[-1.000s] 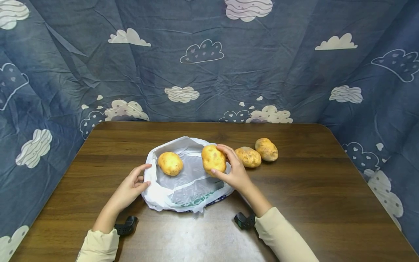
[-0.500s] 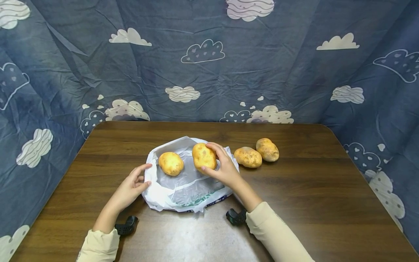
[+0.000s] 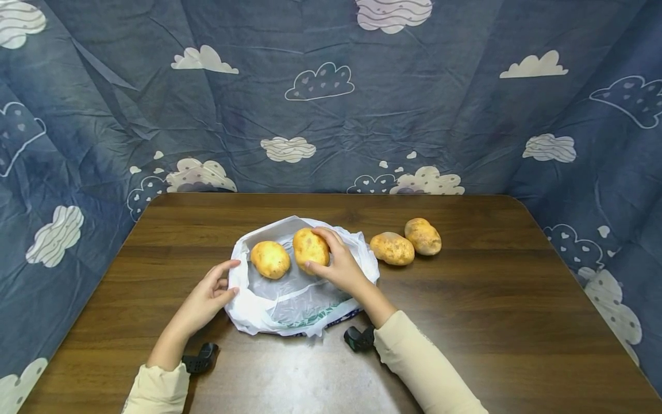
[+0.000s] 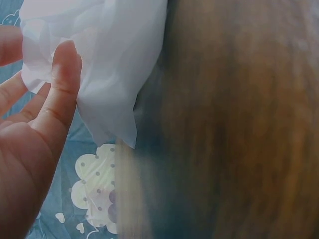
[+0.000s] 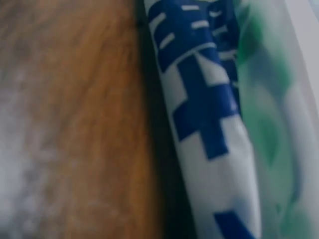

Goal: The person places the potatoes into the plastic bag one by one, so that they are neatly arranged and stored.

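A white plastic bag (image 3: 248, 307) lies spread with its mouth open and rim turned outward. Inside it, to the left, is a yellow-brown potato (image 3: 270, 260). My right hand (image 3: 338, 267) grips another potato (image 3: 310, 250) over the bag's middle, thumb and fingers around its right side. Along the bag's left rim, my left hand (image 3: 207, 299) touches the plastic with its thumb and index finger spread. In the left wrist view the thumb (image 4: 65, 74) lies against the bag (image 4: 114, 64). The right wrist view shows only the bag's blue-printed side (image 5: 204, 109) and the table.
Two more potatoes, one nearer (image 3: 392, 248) and one farther (image 3: 423, 236), lie on the brown wooden table (image 3: 491, 299) right of the bag. A blue cloud-patterned cloth (image 3: 331, 126) hangs behind the table. Each wrist wears a black camera.
My right hand has carried its potato leftward over the bag, close to the potato inside. The left hand stays at the rim.
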The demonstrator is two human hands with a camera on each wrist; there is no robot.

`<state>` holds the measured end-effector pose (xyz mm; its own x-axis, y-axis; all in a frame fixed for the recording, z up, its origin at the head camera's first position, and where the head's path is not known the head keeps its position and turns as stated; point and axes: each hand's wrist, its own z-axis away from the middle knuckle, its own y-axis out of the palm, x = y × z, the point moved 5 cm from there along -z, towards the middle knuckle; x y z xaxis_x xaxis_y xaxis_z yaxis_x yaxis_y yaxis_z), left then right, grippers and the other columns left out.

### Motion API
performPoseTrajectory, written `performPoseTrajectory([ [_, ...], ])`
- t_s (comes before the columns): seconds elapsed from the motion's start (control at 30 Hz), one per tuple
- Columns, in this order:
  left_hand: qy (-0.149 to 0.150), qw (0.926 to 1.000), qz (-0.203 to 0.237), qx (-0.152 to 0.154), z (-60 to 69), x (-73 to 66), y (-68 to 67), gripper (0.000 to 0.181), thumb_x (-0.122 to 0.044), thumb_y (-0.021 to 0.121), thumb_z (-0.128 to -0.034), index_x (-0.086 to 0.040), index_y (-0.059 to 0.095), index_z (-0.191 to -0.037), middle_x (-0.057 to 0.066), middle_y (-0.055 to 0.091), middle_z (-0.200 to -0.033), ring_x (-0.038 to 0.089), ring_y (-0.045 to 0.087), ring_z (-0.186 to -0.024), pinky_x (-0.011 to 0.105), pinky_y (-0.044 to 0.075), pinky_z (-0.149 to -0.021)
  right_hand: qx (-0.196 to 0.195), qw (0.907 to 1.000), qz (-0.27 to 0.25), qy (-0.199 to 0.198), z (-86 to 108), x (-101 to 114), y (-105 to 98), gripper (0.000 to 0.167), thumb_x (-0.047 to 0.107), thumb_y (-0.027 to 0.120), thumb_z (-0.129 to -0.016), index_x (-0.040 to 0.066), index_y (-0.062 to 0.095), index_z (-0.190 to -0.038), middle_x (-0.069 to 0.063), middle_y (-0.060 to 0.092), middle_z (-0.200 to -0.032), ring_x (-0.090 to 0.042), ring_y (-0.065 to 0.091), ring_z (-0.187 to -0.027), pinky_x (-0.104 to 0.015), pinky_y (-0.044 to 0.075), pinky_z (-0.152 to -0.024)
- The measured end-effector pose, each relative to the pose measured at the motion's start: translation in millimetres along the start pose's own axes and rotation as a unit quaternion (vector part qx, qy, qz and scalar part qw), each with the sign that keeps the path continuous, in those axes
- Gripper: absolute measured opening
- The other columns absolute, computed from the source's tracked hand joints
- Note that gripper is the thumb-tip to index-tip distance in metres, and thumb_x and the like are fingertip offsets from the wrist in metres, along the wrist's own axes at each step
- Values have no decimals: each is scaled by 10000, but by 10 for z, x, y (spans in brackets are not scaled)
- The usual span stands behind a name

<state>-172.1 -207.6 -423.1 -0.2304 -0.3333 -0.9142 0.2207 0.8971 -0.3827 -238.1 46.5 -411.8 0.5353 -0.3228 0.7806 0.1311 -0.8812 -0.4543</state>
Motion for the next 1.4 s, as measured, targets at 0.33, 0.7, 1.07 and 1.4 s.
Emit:
performPoseTrajectory([
  [0.33, -21, 10000, 28, 21, 2, -11, 5, 507, 50, 545, -854, 6, 350, -1319, 219, 321, -1295, 277, 523, -916, 256, 486, -648, 107, 9993, 225, 272, -63, -136, 79, 634, 168, 739, -719, 122, 435, -1274, -38, 432, -1260, -155, 421, -1124, -370, 377, -910],
  [0.7, -49, 10000, 29, 71, 2, -11, 6, 514, 47, 544, -856, 10, 336, -1325, 225, 314, -1295, 280, 527, -923, 259, 487, -647, 118, 9984, 210, 505, -108, -237, 139, 646, 164, 747, -715, 107, 428, -1274, -74, 424, -1271, -201, 429, -1120, -394, 379, -900],
  [1.07, -50, 9999, 72, 84, -2, -10, 16, 511, 50, 539, -858, 13, 336, -1326, 226, 309, -1302, 308, 516, -943, 257, 488, -662, 179, 9972, 346, 639, -150, -258, 200, 668, 166, 744, -729, 72, 405, -1297, -83, 409, -1291, -203, 381, -1169, -390, 353, -929],
  [1.4, -105, 9999, 24, 93, 0, 17, 12, 520, 54, 540, -858, 16, 327, -1330, 228, 303, -1311, 300, 518, -937, 255, 485, -658, 196, 9971, 463, 577, -136, -239, 206, 649, 193, 731, -752, 61, 406, -1298, -93, 389, -1312, -205, 347, -1206, -375, 311, -973],
])
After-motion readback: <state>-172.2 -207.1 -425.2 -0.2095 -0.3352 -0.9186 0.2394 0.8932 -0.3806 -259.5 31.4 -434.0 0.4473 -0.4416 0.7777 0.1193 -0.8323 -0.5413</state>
